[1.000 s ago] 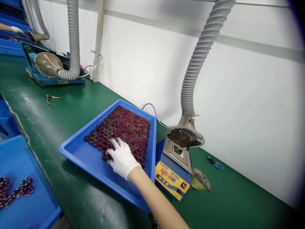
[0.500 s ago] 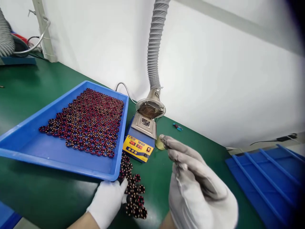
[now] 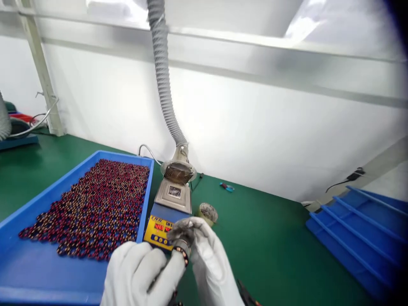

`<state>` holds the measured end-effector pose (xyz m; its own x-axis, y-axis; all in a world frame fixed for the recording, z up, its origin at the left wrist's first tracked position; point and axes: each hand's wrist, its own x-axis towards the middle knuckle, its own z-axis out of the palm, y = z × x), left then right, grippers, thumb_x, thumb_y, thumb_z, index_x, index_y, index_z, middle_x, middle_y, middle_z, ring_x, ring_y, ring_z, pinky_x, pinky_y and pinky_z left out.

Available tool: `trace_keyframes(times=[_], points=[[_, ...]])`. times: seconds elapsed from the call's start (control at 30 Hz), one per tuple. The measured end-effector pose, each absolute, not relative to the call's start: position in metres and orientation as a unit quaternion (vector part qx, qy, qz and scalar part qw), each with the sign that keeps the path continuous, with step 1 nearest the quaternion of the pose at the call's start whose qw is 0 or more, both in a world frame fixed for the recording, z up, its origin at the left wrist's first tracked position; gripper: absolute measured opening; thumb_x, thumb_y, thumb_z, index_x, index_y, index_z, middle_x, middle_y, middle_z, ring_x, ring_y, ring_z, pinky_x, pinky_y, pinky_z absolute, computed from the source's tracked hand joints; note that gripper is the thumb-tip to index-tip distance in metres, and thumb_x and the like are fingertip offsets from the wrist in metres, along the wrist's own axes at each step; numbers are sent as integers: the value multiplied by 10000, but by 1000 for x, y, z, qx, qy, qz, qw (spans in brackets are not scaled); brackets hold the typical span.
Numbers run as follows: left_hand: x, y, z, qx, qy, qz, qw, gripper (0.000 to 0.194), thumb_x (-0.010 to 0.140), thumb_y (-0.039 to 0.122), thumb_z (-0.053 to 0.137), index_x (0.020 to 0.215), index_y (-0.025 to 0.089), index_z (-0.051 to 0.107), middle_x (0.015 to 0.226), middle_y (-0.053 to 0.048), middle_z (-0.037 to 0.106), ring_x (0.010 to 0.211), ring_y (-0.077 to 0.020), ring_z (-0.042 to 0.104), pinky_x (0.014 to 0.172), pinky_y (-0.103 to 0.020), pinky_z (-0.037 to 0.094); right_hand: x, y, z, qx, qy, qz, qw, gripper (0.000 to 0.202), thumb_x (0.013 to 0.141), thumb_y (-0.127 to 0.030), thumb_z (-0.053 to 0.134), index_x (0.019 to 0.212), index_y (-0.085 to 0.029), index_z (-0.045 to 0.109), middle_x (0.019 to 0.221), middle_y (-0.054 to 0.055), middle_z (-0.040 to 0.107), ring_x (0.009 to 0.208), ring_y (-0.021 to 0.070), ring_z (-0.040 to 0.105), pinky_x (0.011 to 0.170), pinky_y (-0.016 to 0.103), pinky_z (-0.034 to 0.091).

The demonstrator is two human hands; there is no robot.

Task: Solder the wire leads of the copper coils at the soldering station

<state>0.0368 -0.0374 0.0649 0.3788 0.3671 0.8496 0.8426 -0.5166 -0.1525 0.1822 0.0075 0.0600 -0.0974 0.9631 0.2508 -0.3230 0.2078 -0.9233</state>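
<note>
My left hand (image 3: 140,274), in a white glove, pinches a small ring-shaped coil (image 3: 181,254) with dark body and copper-coloured windings. My right hand (image 3: 208,259), its gloved fingertips blackened, closes on the same coil from above and the right. The fingers partly cover the coil. Both hands are in front of a solder pot (image 3: 159,231) with a yellow panel and red digits, and they hide part of that panel. Left of them, a blue tray (image 3: 79,293) holds many similar red and copper-coloured coils (image 3: 95,204) in rows. A few dark coils show below my left hand.
A fume hood (image 3: 178,170) on a grey flexible duct (image 3: 162,72) hangs over the pot. Behind my right hand stands a round tin (image 3: 208,212). Small cutters (image 3: 227,187) lie near the wall. Blue ribbed trays (image 3: 357,233) are on the right. A dark tool (image 3: 245,293) shows at the bottom.
My left hand has left the loose coils beside the tray and risen with a coil. My right hand has moved left to meet it. The view has tilted upward.
</note>
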Motion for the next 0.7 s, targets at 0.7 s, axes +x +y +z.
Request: trace_keyframes(times=[0.7], points=[[39, 10, 70, -798, -323, -509, -6, 185, 887, 288, 468, 1048, 228, 538, 1004, -32, 640, 966, -146, 571, 799, -277, 513, 185, 15, 57, -299, -532, 510, 607, 257, 566, -449, 769, 659, -231, 667, 748, 40, 616, 642, 181, 572, 567, 291, 474]])
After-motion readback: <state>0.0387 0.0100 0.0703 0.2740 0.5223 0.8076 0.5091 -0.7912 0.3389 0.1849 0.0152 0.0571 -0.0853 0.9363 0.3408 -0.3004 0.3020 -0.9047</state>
